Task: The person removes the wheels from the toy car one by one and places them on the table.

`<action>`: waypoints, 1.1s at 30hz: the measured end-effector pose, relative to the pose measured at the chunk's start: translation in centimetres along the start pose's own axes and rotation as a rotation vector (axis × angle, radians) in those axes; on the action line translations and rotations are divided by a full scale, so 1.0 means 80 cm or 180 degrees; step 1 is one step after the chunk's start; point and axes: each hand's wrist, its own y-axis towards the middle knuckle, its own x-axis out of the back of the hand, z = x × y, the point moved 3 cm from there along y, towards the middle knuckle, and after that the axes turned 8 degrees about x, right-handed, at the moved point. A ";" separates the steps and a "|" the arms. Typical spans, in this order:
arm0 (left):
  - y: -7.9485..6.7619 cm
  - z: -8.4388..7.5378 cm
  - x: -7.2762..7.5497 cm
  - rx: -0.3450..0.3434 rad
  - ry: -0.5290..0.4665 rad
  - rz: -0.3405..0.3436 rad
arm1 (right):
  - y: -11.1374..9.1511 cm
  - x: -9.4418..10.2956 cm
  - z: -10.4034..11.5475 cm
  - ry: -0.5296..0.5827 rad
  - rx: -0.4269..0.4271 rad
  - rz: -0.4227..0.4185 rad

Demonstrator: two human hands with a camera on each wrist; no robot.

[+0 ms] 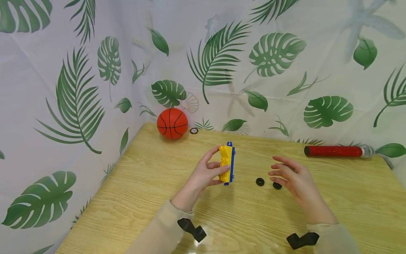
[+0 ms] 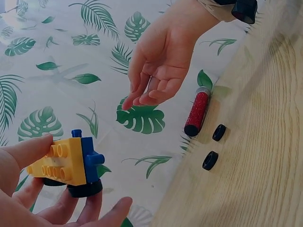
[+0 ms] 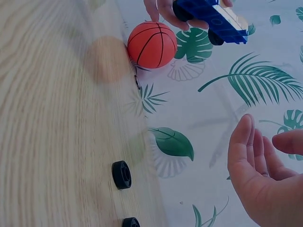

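Observation:
My left hand (image 1: 203, 173) holds a toy block car (image 1: 232, 162) on its side above the table, thumb on the yellow studded top and fingers round it. The car has a blue base, and black wheels (image 2: 85, 190) sit along one side of it in the left wrist view. Bare blue axle stubs (image 2: 98, 159) stick out on the side facing my right hand. My right hand (image 1: 293, 178) hovers with loosely bent fingers and nothing in them. Below it, two loose black wheels (image 1: 260, 182) lie on the table, one partly behind its fingers.
An orange-red toy basketball (image 1: 172, 123) sits at the back left, with a small round black-and-white disc (image 1: 194, 131) beside it. A red glittery cylinder (image 1: 333, 151) with a silvery end lies at the back right. Leaf-patterned cloth (image 1: 222, 70) borders the wooden table (image 1: 133, 197).

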 end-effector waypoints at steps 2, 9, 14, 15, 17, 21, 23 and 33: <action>0.000 0.000 0.000 0.0015 -0.0016 0.0019 | 0.000 -0.002 0.000 -0.0007 0.0001 0.0006; -0.001 -0.001 0.000 0.0027 0.0014 0.0059 | 0.002 -0.007 0.002 -0.0033 -0.0035 0.0028; -0.003 -0.002 0.001 0.0029 0.0019 0.0085 | 0.001 -0.010 0.003 -0.0065 -0.0093 0.0003; -0.003 -0.002 0.001 0.0030 0.0017 0.0093 | 0.001 -0.010 0.003 -0.0075 -0.0100 -0.0002; -0.003 -0.002 0.001 0.0021 0.0016 0.0106 | 0.000 -0.012 0.004 -0.0082 -0.0104 0.0003; -0.003 -0.003 -0.001 -0.0027 -0.0013 0.0139 | 0.000 -0.016 0.006 -0.0060 -0.0076 0.0035; -0.003 -0.003 -0.002 -0.0046 -0.0004 0.0141 | 0.000 -0.017 0.006 -0.0081 -0.0068 0.0046; -0.006 -0.005 -0.003 -0.0062 0.0090 0.0152 | -0.002 -0.021 0.008 -0.0110 -0.0024 0.0127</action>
